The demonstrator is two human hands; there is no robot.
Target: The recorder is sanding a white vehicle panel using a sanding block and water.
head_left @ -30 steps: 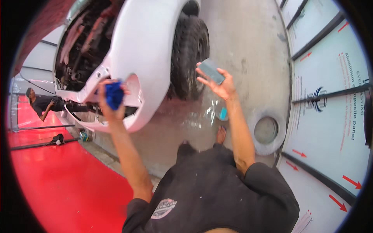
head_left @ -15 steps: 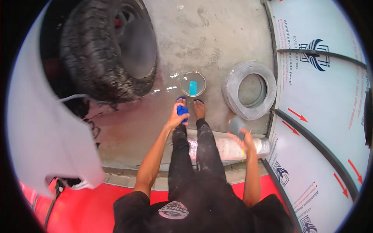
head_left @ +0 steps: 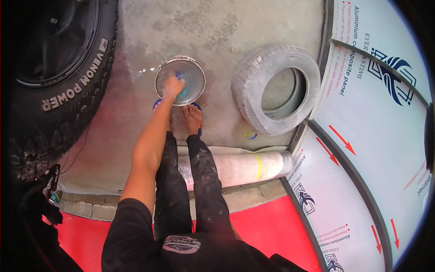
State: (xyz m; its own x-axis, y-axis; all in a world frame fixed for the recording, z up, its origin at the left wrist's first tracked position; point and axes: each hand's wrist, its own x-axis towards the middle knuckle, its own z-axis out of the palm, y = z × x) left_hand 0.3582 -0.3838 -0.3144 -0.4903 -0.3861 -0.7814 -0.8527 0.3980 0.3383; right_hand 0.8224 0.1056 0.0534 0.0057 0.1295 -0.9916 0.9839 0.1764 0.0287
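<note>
blue cloth [head_left: 179, 74] in left hand [head_left: 173, 86], inside round bucket [head_left: 195, 78]

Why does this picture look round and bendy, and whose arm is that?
No robot here! A person wears a camera on their head. It looks down, so you see what they see, and its wide fisheye lens bends straight edges.

That's their left hand, reaching into a round container by their feet. It seems to hold a blue cloth, but that's blurry. Something teal is in the container too. The right hand can't be seen.

On the floor are a loose grey tyre and a pale roll. A big black wheel is on the left.
</note>
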